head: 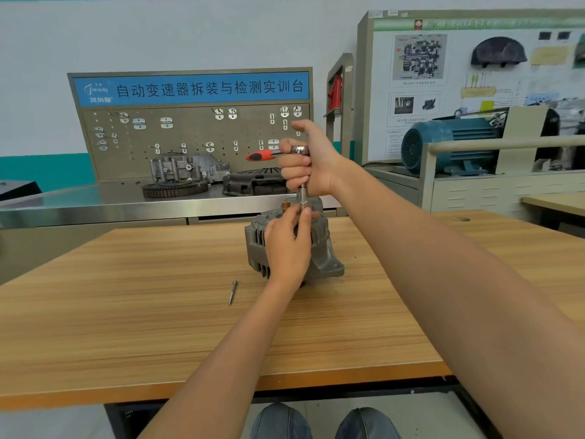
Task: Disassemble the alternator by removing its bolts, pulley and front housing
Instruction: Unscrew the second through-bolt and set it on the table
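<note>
A grey alternator (326, 261) stands on the wooden table (158, 296), its slotted housing facing me. My right hand (308, 163) grips the head of a ratchet wrench (267, 154) with a red handle, above the alternator. The ratchet's extension and socket (303, 198) point straight down onto the top of the alternator. My left hand (289, 245) pinches the socket end with thumb and fingertips, covering the middle of the alternator. One long loose bolt (233, 292) lies on the table to the left in front of the alternator.
A steel workbench (95, 204) behind the table carries a gearbox housing (186, 167), a ring gear (174, 188) and a clutch cover (253, 182). A pegboard (190, 134) rises behind. A blue electric motor (449, 145) sits at the right.
</note>
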Demonstrator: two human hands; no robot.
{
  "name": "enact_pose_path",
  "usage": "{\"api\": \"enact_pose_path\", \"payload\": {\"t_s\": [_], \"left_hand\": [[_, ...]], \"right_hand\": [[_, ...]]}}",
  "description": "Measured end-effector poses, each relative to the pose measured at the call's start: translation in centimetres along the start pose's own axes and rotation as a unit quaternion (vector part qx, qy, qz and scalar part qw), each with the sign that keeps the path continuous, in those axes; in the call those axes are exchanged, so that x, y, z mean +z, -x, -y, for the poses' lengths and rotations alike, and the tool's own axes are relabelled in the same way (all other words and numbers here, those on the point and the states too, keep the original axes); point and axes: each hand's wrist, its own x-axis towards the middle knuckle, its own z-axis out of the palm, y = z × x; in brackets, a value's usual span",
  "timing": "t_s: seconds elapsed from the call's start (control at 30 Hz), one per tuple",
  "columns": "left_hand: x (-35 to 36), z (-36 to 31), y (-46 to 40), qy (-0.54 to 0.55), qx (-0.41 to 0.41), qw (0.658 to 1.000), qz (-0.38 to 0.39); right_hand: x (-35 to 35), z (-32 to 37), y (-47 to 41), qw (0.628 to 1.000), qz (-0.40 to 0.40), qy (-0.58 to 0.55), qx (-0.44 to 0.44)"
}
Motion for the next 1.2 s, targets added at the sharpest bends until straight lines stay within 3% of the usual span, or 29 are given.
{"api": "enact_pose_path", "payload": {"t_s": [0.1, 0.17, 0.33, 0.47, 0.67, 0.8, 0.97, 1.13, 1.2], "left_hand": [[0.0, -0.3, 0.0, 0.013, -0.013, 1.000, -0.009], [0.1, -0.4, 0.1, 0.016, -0.019, 0.999, -0.023], [0.2, 0.0, 0.0, 0.029, -0.061, 0.997, -0.029], [0.3, 0.0, 0.0, 0.035, -0.080, 0.995, -0.049], [0.4, -0.2, -0.1, 0.027, -0.053, 0.998, -0.030], [0.1, -0.4, 0.0, 0.017, -0.028, 0.999, -0.028], [-0.1, -0.3, 0.1, 0.019, -0.022, 1.000, 0.002], [-0.4, -0.5, 0.0, 0.041, -0.041, 0.998, 0.033], [-0.6, -0.3, -0.2, 0.067, -0.046, 0.995, 0.053]], "right_hand": [[0.6, -0.2, 0.2, 0.999, -0.046, -0.002, -0.019], [1.6, -0.5, 0.3, 0.988, -0.138, 0.021, -0.059], [3.9, -2.6, 0.4, 0.893, -0.393, 0.087, -0.203], [3.9, -3.1, -0.1, 0.834, -0.478, 0.009, -0.276], [2.4, -1.6, 0.0, 0.890, -0.390, -0.084, -0.221], [1.8, -0.7, -0.3, 0.932, -0.330, -0.066, -0.132], [0.9, -0.1, -0.2, 0.991, -0.131, -0.007, -0.032], [0.0, 0.5, -0.3, 0.998, 0.047, 0.021, 0.027], [0.2, 0.4, -0.3, 0.996, 0.078, 0.029, 0.027]]}}
